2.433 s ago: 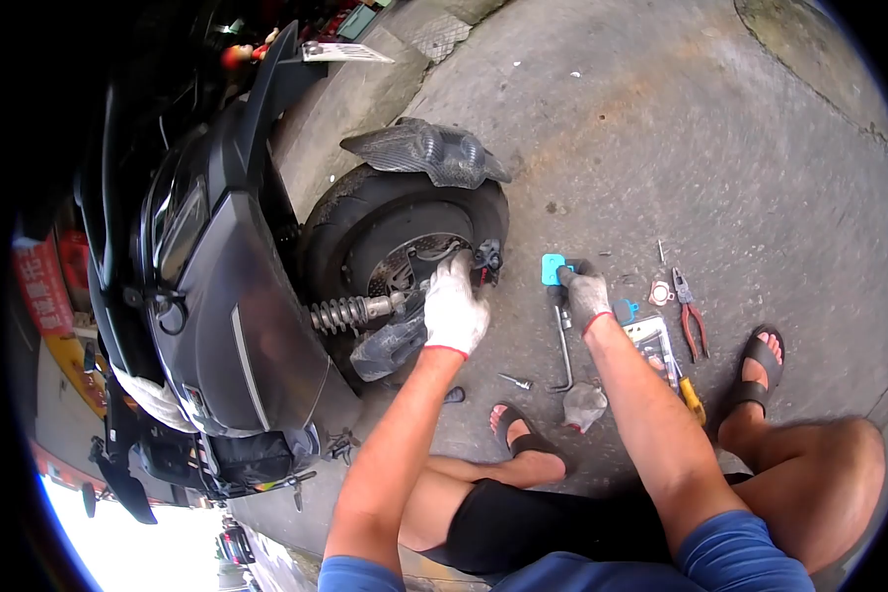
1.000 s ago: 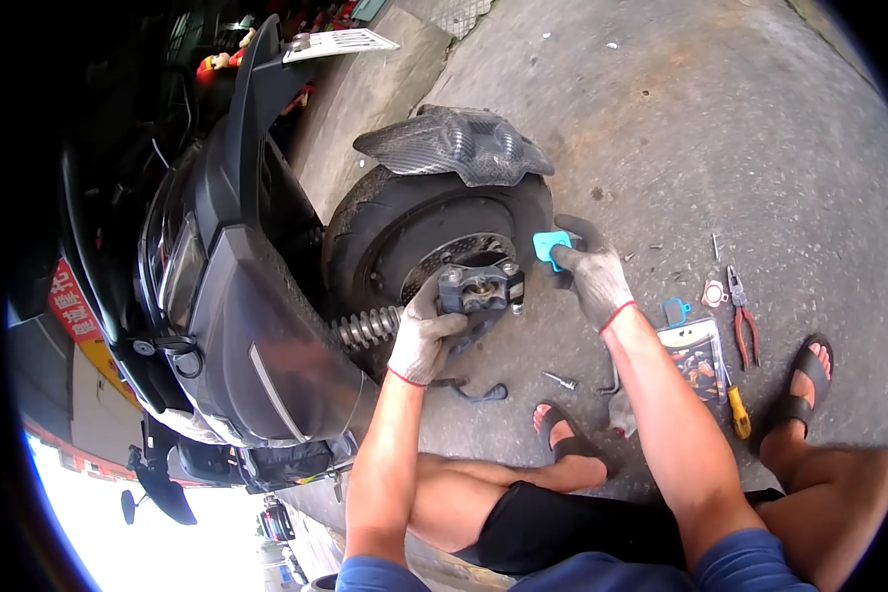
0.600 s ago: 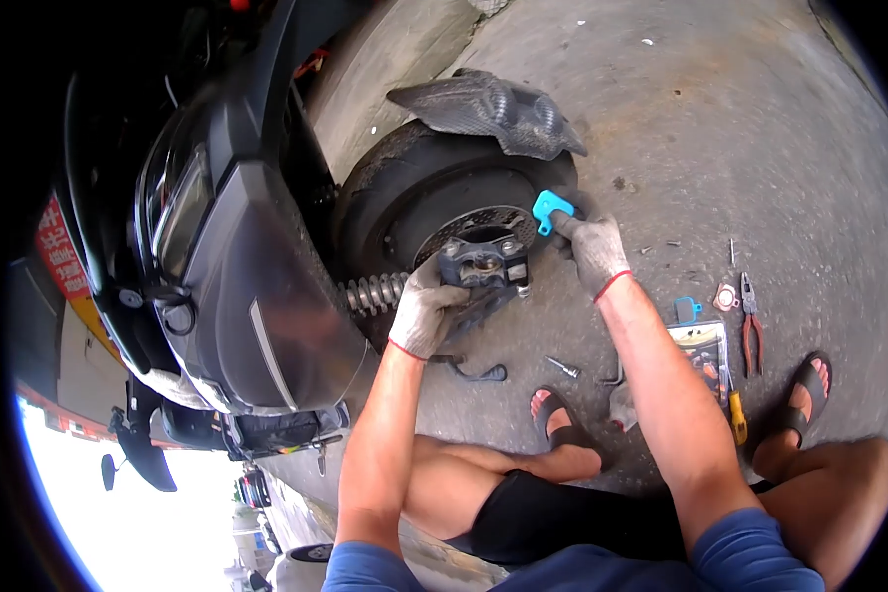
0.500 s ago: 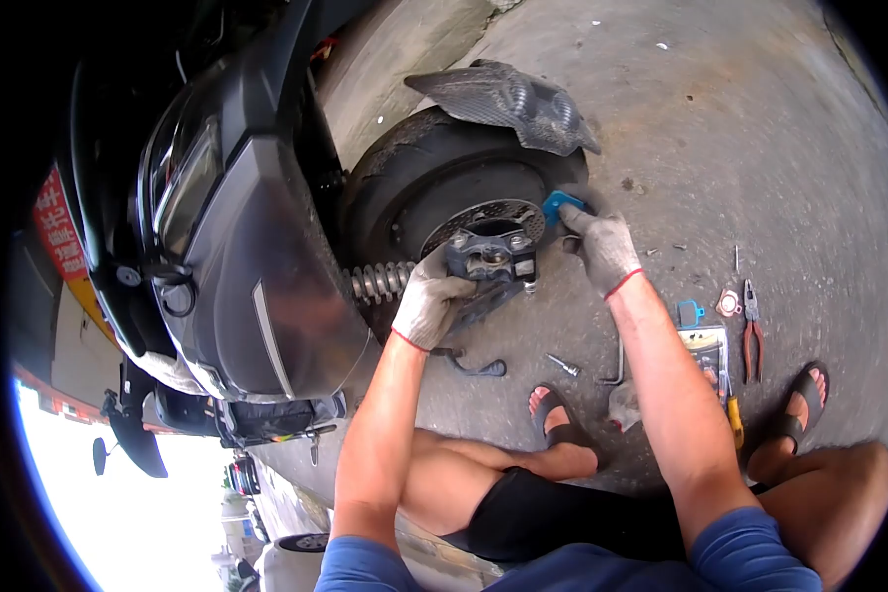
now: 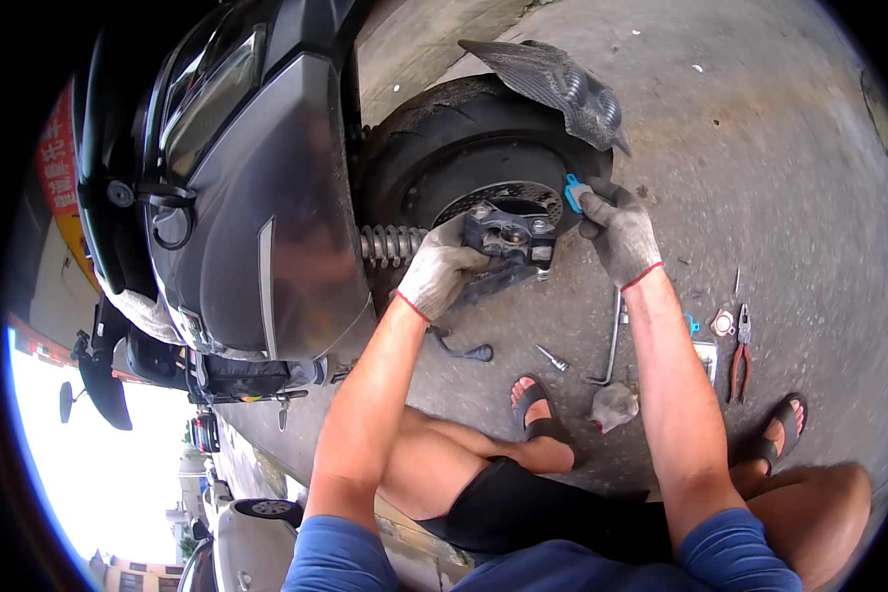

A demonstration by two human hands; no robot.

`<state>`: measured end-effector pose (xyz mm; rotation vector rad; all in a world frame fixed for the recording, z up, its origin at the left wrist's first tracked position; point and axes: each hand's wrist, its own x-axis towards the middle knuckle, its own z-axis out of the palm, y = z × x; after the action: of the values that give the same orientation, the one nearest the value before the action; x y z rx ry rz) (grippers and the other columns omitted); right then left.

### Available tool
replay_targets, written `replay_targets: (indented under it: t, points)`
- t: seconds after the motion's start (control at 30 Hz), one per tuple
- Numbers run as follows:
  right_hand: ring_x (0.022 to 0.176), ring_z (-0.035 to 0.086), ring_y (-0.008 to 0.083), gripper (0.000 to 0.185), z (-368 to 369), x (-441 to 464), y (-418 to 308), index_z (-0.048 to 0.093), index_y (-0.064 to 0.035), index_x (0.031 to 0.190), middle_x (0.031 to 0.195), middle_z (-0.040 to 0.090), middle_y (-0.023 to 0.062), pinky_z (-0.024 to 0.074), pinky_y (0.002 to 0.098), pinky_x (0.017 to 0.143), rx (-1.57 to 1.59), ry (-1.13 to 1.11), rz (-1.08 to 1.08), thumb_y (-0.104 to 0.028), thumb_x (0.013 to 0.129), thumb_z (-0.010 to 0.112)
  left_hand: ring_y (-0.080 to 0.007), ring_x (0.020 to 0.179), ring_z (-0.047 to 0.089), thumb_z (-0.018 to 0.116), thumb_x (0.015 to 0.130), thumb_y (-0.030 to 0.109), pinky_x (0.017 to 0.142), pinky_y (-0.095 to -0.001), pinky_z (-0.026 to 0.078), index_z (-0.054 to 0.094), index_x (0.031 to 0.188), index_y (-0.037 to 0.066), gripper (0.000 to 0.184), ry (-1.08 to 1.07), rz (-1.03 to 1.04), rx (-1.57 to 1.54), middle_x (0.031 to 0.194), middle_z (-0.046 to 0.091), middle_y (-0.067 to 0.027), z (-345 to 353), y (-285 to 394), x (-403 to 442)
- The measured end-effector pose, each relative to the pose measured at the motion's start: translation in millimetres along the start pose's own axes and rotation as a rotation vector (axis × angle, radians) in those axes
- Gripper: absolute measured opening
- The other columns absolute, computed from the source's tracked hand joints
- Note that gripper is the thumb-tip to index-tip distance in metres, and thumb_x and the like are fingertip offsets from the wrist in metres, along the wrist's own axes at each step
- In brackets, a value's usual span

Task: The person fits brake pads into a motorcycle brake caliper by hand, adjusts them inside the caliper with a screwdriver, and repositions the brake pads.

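In a grey-white work glove, my left hand (image 5: 446,268) is closed round the near side of a black brake caliper (image 5: 511,237). The caliper sits beside the perforated brake disc (image 5: 454,202) of the scooter wheel (image 5: 419,148). My right hand (image 5: 622,227), gloved too, pinches a blue brake pad (image 5: 573,193) between thumb and fingers. The pad is held upright just right of the caliper and disc, apart from the caliper. My fingers cover part of it.
The dark scooter body (image 5: 296,197) and spring shock (image 5: 393,244) stand at left. A mudguard (image 5: 562,89) overhangs the tyre. On the concrete lie pliers (image 5: 741,355), a bolt-like socket tool (image 5: 551,357), an L-shaped wrench (image 5: 614,340), a crumpled glove (image 5: 615,407) and a copper-coloured part (image 5: 722,323).
The view has shifted a little. My right hand has turned the blue pad from lying slanted to more upright, near the disc. My left hand stays on the caliper.
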<state>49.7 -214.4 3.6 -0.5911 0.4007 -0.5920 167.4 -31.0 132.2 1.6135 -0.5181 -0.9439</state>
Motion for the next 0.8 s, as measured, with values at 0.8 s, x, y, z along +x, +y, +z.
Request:
replay_targets:
  t: [0.8]
  points:
    - [0.089,0.068,0.0146,0.022,27.6,35.3,6.5,0.065,0.0038,0.117,0.106,0.071,0.0089,0.0545,0.0260,0.079,-0.289,-0.306,0.079,-0.007,0.099,0.058,-0.0142,0.095,0.061,0.062,0.067,-0.005,0.084,-0.0266,0.050,0.061,0.127,-0.008,0.060,0.046,0.103,0.378,0.105,0.069,-0.0099,1.1,7.6,-3.2]
